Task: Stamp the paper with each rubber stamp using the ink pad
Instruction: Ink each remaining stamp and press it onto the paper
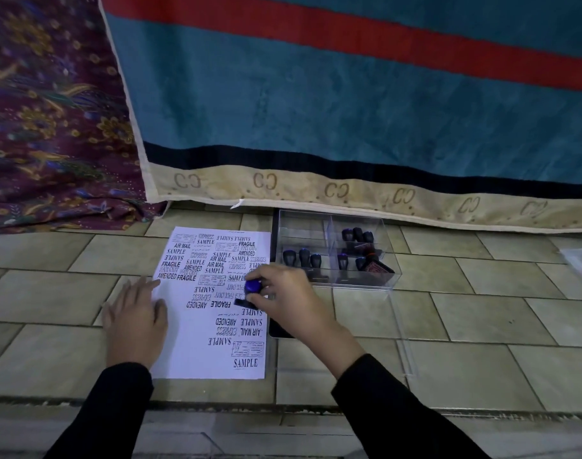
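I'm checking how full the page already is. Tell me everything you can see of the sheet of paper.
The paper is a white sheet lying flat on the tiled floor, crowded with black imprints: SAMPLE, FRAGILE, AIR MAIL, EXPRESS, AMENDED, FAX OUT, some upside down. Its lower left part is blank. The left hand presses its left edge; the right hand holds a blue-topped stamp on its right side. A clear stamp box sits beside it.

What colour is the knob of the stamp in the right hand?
Blue, on the stamp held by the right hand; head view.
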The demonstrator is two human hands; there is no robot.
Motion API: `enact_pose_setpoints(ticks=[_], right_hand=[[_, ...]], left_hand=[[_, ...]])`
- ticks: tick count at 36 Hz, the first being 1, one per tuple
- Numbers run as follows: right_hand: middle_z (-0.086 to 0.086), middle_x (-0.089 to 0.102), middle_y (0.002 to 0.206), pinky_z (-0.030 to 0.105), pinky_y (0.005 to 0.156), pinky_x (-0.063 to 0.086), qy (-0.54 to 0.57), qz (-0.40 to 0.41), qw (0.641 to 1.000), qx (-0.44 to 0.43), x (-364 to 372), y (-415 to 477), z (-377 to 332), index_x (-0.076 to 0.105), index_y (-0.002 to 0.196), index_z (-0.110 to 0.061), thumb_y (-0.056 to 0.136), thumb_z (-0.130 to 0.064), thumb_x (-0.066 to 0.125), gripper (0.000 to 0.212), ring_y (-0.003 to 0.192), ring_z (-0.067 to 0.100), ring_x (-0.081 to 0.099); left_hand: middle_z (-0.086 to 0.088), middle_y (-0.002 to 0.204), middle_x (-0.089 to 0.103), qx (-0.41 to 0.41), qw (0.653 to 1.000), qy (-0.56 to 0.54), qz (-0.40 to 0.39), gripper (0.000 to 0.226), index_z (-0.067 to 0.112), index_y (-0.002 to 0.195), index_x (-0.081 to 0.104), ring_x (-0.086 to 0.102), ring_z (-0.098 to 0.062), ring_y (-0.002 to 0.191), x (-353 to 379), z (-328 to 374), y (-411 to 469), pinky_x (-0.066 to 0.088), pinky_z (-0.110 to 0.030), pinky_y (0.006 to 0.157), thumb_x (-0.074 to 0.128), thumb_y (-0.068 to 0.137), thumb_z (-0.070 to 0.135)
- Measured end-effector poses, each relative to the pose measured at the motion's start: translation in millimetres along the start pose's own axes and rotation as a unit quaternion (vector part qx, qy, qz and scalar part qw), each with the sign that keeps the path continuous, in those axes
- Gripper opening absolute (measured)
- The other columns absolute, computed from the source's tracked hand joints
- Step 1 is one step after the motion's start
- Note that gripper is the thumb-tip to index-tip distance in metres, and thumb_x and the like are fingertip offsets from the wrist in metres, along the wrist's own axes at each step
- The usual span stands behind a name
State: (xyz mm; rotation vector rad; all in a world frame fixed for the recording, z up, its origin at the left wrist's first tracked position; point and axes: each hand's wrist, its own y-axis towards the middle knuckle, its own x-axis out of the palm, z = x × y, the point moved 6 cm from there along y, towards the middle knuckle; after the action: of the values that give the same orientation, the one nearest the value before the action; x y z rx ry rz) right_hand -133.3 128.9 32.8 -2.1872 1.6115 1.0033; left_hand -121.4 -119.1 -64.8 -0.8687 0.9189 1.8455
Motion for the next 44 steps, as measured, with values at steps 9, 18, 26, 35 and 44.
enact_pose_setpoints(ticks=[9, 18, 26, 35, 44], right_hand=[[0.013, 0.069, 0.104, 0.039, 0.088, 0.053, -0.004, -0.072, 0.997, -0.019, 50, 37, -22, 0.067, 0.107, -0.007, 0.081, -0.008, 0.068, 0.026, 0.094, 0.025, 0.064], [0.016, 0.069, 0.101, 0.039, 0.083, 0.054, -0.016, -0.108, 0.994, -0.007, 70, 48, -16, 0.068, 0.106, -0.006, 0.080, -0.006, 0.070, 0.026, 0.089, 0.027, 0.065], [0.016, 0.069, 0.100, 0.034, 0.080, 0.051, -0.032, -0.113, 0.993, -0.023, 76, 50, -22, 0.068, 0.104, -0.004, 0.080, -0.006, 0.068, 0.024, 0.092, 0.026, 0.062], [0.017, 0.068, 0.106, 0.035, 0.084, 0.050, -0.067, -0.124, 0.990, -0.027, 84, 49, -17, 0.067, 0.108, -0.004, 0.082, -0.006, 0.066, 0.026, 0.100, 0.029, 0.060], [0.019, 0.066, 0.107, 0.033, 0.080, 0.052, -0.076, -0.127, 0.989, -0.016, 91, 47, -17, 0.066, 0.104, 0.000, 0.083, -0.001, 0.064, 0.022, 0.099, 0.032, 0.061]], left_hand=[[-0.015, 0.134, 0.055, -0.003, 1.000, 0.019, 0.003, 0.032, 0.012, 0.121, 0.056, 0.043, -0.034, 0.131, 6, -2, -1, 0.024, -0.057, 0.107, 0.054, 0.089, 0.007], [-0.014, 0.135, 0.054, -0.011, 1.000, 0.026, 0.003, 0.033, 0.013, 0.121, 0.055, 0.042, -0.032, 0.131, 6, -3, -1, 0.023, -0.055, 0.108, 0.053, 0.089, 0.009], [-0.016, 0.130, 0.056, -0.010, 0.999, 0.034, 0.007, 0.032, 0.013, 0.120, 0.055, 0.047, -0.034, 0.125, 5, -1, -1, 0.027, -0.056, 0.105, 0.053, 0.087, 0.009], [-0.015, 0.131, 0.056, -0.009, 0.999, 0.035, 0.007, 0.032, 0.013, 0.120, 0.055, 0.047, -0.033, 0.126, 5, -1, -1, 0.027, -0.056, 0.106, 0.053, 0.088, 0.009], [-0.013, 0.135, 0.054, -0.011, 0.999, 0.039, 0.000, 0.033, 0.013, 0.122, 0.055, 0.045, -0.033, 0.128, 5, -2, -2, 0.026, -0.055, 0.107, 0.053, 0.089, 0.011]])
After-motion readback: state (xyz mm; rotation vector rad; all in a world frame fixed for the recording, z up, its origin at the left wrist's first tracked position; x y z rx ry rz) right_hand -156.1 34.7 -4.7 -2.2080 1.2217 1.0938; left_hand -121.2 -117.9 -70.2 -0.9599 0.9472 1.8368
